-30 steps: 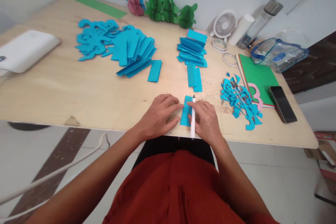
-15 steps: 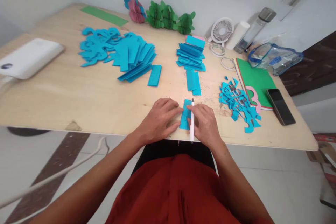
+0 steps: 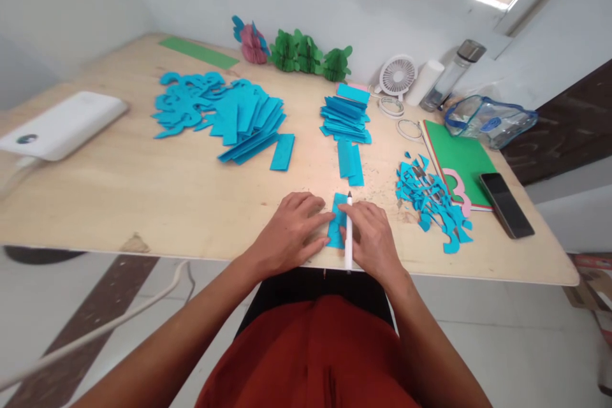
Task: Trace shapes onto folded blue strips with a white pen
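A narrow folded strip of blue paper (image 3: 338,224) lies at the table's front edge between my hands. My left hand (image 3: 294,229) rests on the wood with fingers apart, its fingertips at the strip's left edge. My right hand (image 3: 373,236) is on the strip's right side, with index finger and thumb on the paper. A white pen (image 3: 349,239) lies across those fingers, dark tip pointing away from me; how the fingers grip it is partly hidden. Just beyond are two blue strips (image 3: 350,162) and a stack of folded blue papers (image 3: 345,120).
Left are cut curly blue shapes (image 3: 184,102) and fanned blue pieces (image 3: 251,115). Blue scraps (image 3: 430,197) lie right, near a green notebook (image 3: 459,159) and phone (image 3: 507,204). A power bank (image 3: 67,124), small fan (image 3: 398,74), bottle (image 3: 452,76) and green paper ornaments (image 3: 296,51) stand farther off.
The camera view has tilted up slightly, so everything sits lower in the picture. Both hands, the pen and the blue strip keep nearly the same places on the table.
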Available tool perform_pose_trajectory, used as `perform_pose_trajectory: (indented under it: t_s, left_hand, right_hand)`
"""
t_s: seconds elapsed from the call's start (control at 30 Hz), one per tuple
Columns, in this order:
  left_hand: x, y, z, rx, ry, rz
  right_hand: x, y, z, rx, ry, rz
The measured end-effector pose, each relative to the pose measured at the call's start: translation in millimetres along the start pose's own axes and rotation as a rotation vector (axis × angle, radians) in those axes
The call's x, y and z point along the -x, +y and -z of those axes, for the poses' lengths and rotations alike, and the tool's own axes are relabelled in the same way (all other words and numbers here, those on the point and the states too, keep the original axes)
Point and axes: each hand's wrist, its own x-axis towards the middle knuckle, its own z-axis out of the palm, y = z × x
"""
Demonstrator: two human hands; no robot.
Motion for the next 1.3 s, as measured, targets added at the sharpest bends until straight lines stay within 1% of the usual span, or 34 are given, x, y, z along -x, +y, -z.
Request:
perform_pose_trajectory:
  t_s: [0.77,1.03,1.13,1.3]
  left_hand:
    - [0.8,1.2,0.8,-0.012,0.023,0.001]
    - [2.5,0.3,-0.5,-0.026,0.028,-0.007]
    - [2.8,-0.3,-0.7,-0.039,-0.003,-0.006]
    - [-1.5,-1.2,2.1,-0.067,-0.123,-0.035]
  right_hand:
    - [0.8,1.0,-2.0,0.006,0.03,-0.01]
    - [0.2,-1.5,-2.3,0.057,0.02,0.008]
    - [0.1,-2.6,-2.4,0.081,0.018,0.017]
    - [0.4,-1.5,-3.3,0.087,0.02,0.029]
